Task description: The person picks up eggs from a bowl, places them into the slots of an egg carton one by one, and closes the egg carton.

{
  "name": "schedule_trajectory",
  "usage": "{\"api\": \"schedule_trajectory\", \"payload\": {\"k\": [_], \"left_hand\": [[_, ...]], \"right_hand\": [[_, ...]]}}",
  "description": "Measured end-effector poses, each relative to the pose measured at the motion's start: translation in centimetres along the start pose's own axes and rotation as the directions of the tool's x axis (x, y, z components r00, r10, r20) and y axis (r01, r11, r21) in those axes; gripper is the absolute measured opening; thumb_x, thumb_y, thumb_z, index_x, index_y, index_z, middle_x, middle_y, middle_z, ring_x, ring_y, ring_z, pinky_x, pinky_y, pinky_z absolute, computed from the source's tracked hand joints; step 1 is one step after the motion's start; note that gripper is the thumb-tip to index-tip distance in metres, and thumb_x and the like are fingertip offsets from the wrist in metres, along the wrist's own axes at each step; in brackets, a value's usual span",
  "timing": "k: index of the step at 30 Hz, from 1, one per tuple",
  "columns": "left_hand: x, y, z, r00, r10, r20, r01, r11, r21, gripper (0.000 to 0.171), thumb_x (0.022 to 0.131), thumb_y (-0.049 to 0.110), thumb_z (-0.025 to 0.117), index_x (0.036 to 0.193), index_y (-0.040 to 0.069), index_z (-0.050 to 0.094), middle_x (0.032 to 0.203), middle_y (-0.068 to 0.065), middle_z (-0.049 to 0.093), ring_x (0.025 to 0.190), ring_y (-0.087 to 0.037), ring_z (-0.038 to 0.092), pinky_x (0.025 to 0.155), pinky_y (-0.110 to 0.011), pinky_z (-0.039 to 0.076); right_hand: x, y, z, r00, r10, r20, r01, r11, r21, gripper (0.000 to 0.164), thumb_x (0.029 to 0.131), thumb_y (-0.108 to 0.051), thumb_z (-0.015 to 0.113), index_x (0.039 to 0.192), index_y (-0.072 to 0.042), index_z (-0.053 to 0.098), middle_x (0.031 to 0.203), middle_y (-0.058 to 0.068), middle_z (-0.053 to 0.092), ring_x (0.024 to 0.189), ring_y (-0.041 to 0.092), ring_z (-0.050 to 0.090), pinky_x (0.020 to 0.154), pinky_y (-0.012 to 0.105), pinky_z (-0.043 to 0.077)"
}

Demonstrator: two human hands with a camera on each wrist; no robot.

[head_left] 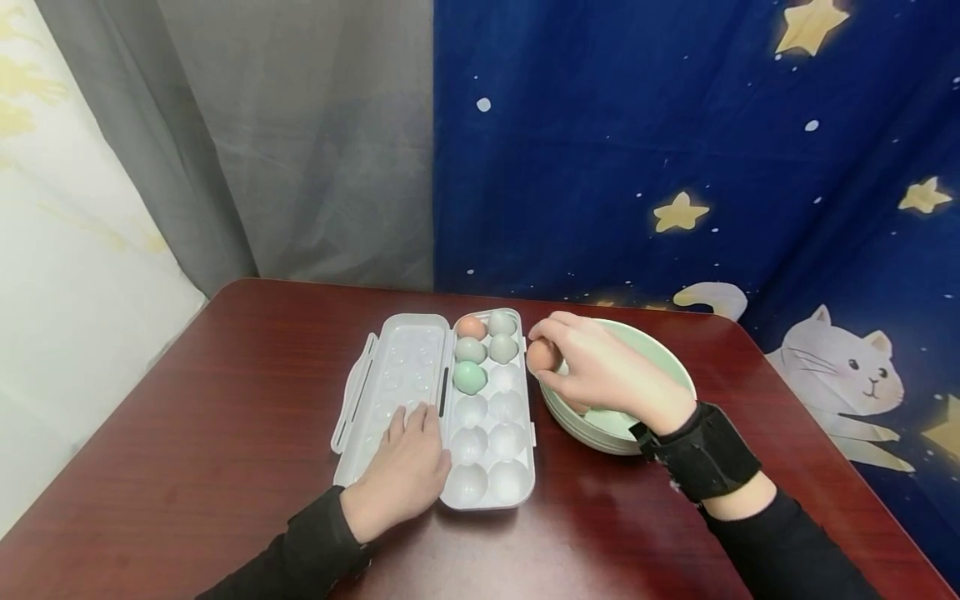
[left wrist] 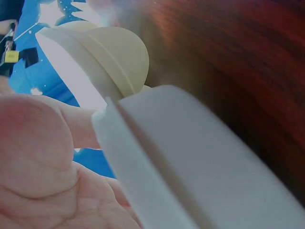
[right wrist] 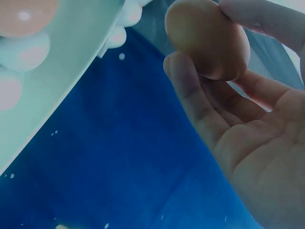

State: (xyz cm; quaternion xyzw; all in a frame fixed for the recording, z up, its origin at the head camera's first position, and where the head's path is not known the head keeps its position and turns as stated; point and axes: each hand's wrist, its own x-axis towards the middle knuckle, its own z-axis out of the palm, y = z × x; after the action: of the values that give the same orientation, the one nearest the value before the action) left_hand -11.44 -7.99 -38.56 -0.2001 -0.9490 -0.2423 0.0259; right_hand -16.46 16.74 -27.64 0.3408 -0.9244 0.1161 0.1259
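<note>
Pinched between the thumb and fingers of the right hand (head_left: 592, 360), a smooth, brown, oval egg (head_left: 543, 356) is being held up by the left rim of the round, pale green bowl (head_left: 670, 350). Its shell is presumably light, stiff, a little slippery and easily cracked, so it is best being gripped gently round its broad middle by spread fingertips. Out flat on the opened white plastic lid (head_left: 411, 340), the left hand (head_left: 405, 462) is being rested. Five cups of the white plastic egg carton (head_left: 507, 408) are being occupied, the nearest by a mint-green egg (head_left: 470, 377). Sideways movement is likely being hindered by the bowl's raised rim, and knocks are being risked by the neighbouring eggs.
</note>
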Motion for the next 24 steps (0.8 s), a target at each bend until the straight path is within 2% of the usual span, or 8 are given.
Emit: {"api": "schedule_trajectory", "payload": {"k": [6, 11, 17, 24], "left_hand": [[0.0, 0.0, 0.0, 1.0, 0.005, -0.01, -0.005, 1.0, 0.005, 0.054, 0.091, 0.009, 0.059, 0.131, -0.023, 0.042, 0.135, -0.038, 0.042, 0.127, -0.06, 0.032, 0.1, -0.065, 0.031], [0.0, 0.0, 0.1, 1.0, -0.001, -0.009, 0.001, 1.0, 0.016, 0.054, 0.092, 0.011, 0.058, 0.132, -0.022, 0.043, 0.135, -0.037, 0.043, 0.127, -0.06, 0.033, 0.1, -0.063, 0.032], [0.0, 0.0, 0.1, 1.0, -0.002, -0.011, 0.002, 0.999, 0.032, 0.054, 0.092, 0.012, 0.058, 0.132, -0.022, 0.043, 0.135, -0.037, 0.044, 0.126, -0.059, 0.035, 0.1, -0.063, 0.034], [-0.1, 0.0, 0.1, 1.0, -0.012, 0.006, 0.012, 1.0, 0.027, 0.054, 0.092, 0.012, 0.058, 0.133, -0.021, 0.043, 0.136, -0.037, 0.043, 0.127, -0.059, 0.033, 0.1, -0.064, 0.033]], "right_hand": [[2.4, -0.5, 0.6, 0.987, -0.079, 0.139, 0.08, 0.997, -0.002, 0.018, 0.077, -0.001, 0.072, 0.088, -0.008, 0.06, 0.077, -0.003, 0.049, 0.073, 0.015, 0.05, 0.064, 0.03, 0.046], [3.7, -0.6, 1.8, 0.969, -0.068, 0.237, 0.09, 0.992, -0.087, 0.02, 0.078, -0.001, 0.07, 0.08, -0.015, 0.055, 0.076, -0.006, 0.048, 0.067, 0.012, 0.05, 0.058, 0.029, 0.044], [4.6, -0.7, 3.1, 0.965, -0.035, 0.258, 0.088, 0.976, -0.197, 0.023, 0.08, -0.003, 0.065, 0.072, -0.019, 0.051, 0.073, -0.006, 0.045, 0.063, 0.014, 0.048, 0.054, 0.034, 0.042], [5.0, -0.9, 3.7, 0.965, -0.027, 0.26, 0.075, 0.981, -0.177, 0.027, 0.08, 0.0, 0.061, 0.065, -0.019, 0.049, 0.07, -0.004, 0.045, 0.06, 0.015, 0.046, 0.051, 0.032, 0.04]]}}
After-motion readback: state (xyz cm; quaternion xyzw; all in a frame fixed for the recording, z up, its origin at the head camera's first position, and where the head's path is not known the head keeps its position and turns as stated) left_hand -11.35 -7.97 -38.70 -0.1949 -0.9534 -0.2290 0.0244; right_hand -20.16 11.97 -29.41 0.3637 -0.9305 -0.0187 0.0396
